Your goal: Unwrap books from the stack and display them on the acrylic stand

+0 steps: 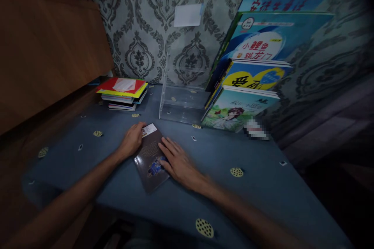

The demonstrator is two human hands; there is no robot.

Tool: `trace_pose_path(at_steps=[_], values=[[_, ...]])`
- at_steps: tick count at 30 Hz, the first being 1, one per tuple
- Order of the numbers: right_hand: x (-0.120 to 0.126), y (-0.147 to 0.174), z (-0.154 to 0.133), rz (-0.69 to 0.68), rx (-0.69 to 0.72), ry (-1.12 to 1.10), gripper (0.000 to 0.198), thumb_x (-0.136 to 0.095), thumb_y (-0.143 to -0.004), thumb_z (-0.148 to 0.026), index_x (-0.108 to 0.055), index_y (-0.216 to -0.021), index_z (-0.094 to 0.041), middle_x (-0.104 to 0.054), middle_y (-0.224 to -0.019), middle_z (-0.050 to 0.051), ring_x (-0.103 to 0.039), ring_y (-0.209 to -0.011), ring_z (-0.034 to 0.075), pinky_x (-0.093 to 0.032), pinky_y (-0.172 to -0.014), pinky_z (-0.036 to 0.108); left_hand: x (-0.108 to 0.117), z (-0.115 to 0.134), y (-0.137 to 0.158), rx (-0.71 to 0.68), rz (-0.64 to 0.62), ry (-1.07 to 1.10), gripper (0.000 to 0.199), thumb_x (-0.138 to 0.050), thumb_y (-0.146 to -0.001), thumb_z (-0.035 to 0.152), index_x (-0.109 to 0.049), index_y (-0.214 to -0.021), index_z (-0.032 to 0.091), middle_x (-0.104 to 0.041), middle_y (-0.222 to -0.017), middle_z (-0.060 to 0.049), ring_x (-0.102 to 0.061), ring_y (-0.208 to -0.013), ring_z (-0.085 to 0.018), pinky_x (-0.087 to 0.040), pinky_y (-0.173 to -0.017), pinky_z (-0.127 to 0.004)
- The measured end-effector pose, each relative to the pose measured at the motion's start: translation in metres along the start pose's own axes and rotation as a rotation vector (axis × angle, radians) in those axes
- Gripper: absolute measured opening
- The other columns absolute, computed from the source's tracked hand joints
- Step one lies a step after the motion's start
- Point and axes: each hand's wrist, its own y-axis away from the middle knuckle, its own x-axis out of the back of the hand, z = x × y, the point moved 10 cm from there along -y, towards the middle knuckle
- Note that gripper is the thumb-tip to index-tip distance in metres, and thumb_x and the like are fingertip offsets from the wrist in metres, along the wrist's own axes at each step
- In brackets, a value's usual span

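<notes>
A dark grey-brown book lies flat on the cloth, a white label at its far end and a small blue figure on its cover. My left hand has its fingers curled over the book's far left edge. Across the book's right side rests my right hand, fingers stretched out flat on the cover. Beyond both hands stands a clear acrylic rack. Its right part holds several upright books, with a green-blue one in front and a yellow-and-blue one behind it.
A stack of books with a red and yellow top sits at the back left. The blue patterned tablecloth covers the table. A brown wooden cabinet bounds the left side. A pixelated item lies right of the rack, and patterned wallpaper is behind.
</notes>
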Motion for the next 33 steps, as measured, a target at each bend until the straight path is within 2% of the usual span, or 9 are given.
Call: trace_pose_path(at_steps=[6,13,16,18,21,24,27,29,33], values=[[0.004,0.004,-0.006,-0.052,-0.03,0.037,0.063,-0.05,-0.103,-0.044,-0.041,-0.155,-0.011,-0.029,-0.165,0.018,-0.021,-0.156,0.03,-0.027,-0.126,0.054,0.002,0.003,0.002,-0.043,0.034,-0.021,0.031,-0.036,-0.096,0.022,-0.065,-0.108,0.019,-0.072,-0.104,-0.01,-0.065,-0.1,-0.025,-0.053,-0.092,-0.041],[0.006,0.044,-0.006,-0.131,-0.069,-0.04,0.085,-0.051,-0.099,-0.059,-0.026,-0.16,-0.005,-0.017,-0.167,0.022,-0.009,-0.158,0.03,-0.015,-0.129,0.052,-0.001,0.003,0.002,-0.065,0.007,-0.097,0.036,-0.035,-0.097,0.03,-0.066,-0.11,0.019,-0.073,-0.106,-0.011,-0.067,-0.1,-0.026,-0.055,-0.09,-0.041],[0.005,0.056,-0.005,-0.155,-0.102,-0.077,0.091,-0.053,-0.097,-0.061,-0.021,-0.161,-0.006,-0.013,-0.168,0.021,-0.006,-0.159,0.03,-0.013,-0.13,0.052,0.002,0.014,0.002,-0.093,-0.01,-0.24,0.04,-0.033,-0.098,0.029,-0.069,-0.111,0.017,-0.072,-0.111,-0.015,-0.067,-0.102,-0.029,-0.055,-0.09,-0.046],[0.006,0.06,-0.006,-0.157,-0.103,-0.093,0.091,-0.052,-0.097,-0.062,-0.021,-0.161,-0.006,-0.011,-0.169,0.02,-0.005,-0.159,0.029,-0.011,-0.13,0.05,0.001,0.024,0.004,-0.147,-0.064,-0.391,0.041,-0.035,-0.096,0.022,-0.071,-0.113,0.016,-0.071,-0.119,-0.018,-0.066,-0.109,-0.033,-0.052,-0.095,-0.053],[0.009,0.061,-0.008,-0.148,-0.102,-0.12,0.09,-0.05,-0.098,-0.063,-0.021,-0.161,-0.006,-0.011,-0.169,0.019,-0.006,-0.159,0.027,-0.008,-0.131,0.046,-0.005,0.034,0.017,-0.27,-0.241,-0.519,0.052,-0.039,-0.087,0.008,-0.071,-0.126,0.022,-0.067,-0.136,-0.016,-0.063,-0.124,-0.034,-0.046,-0.105,-0.058],[0.014,0.061,-0.01,-0.136,-0.097,-0.15,0.089,-0.051,-0.098,-0.062,-0.021,-0.162,-0.008,-0.011,-0.169,0.018,-0.007,-0.159,0.027,-0.008,-0.131,0.046,-0.009,0.031,0.04,-0.346,-0.452,-0.528,0.072,-0.042,-0.082,0.004,-0.056,-0.145,0.034,-0.056,-0.151,-0.009,-0.056,-0.136,-0.032,-0.049,-0.105,-0.053],[0.018,0.061,-0.011,-0.144,-0.112,-0.179,0.088,-0.053,-0.098,-0.059,-0.021,-0.161,-0.007,-0.011,-0.168,0.019,-0.008,-0.159,0.028,-0.008,-0.131,0.047,-0.014,0.02,0.059,-0.377,-0.612,-0.558,0.077,-0.044,-0.083,0.003,-0.044,-0.15,0.041,-0.047,-0.157,-0.009,-0.05,-0.141,-0.034,-0.05,-0.104,-0.054],[0.02,0.061,-0.011,-0.143,-0.129,-0.197,0.088,-0.053,-0.098,-0.059,-0.022,-0.161,-0.006,-0.011,-0.168,0.02,-0.009,-0.158,0.029,-0.007,-0.131,0.046,-0.019,0.014,0.064,-0.408,-0.634,-0.595,0.079,-0.044,-0.083,0.001,-0.041,-0.15,0.042,-0.047,-0.156,-0.009,-0.051,-0.14,-0.034,-0.048,-0.106,-0.058],[0.025,0.061,-0.014,-0.12,-0.113,-0.22,0.087,-0.054,-0.098,-0.059,-0.021,-0.162,-0.008,-0.014,-0.167,0.02,-0.011,-0.158,0.027,-0.007,-0.131,0.045,-0.034,0.018,0.065,-0.588,-0.507,-0.639,0.078,-0.044,-0.084,-0.001,-0.045,-0.148,0.043,-0.055,-0.151,-0.006,-0.053,-0.138,-0.033,-0.046,-0.109,-0.06]])
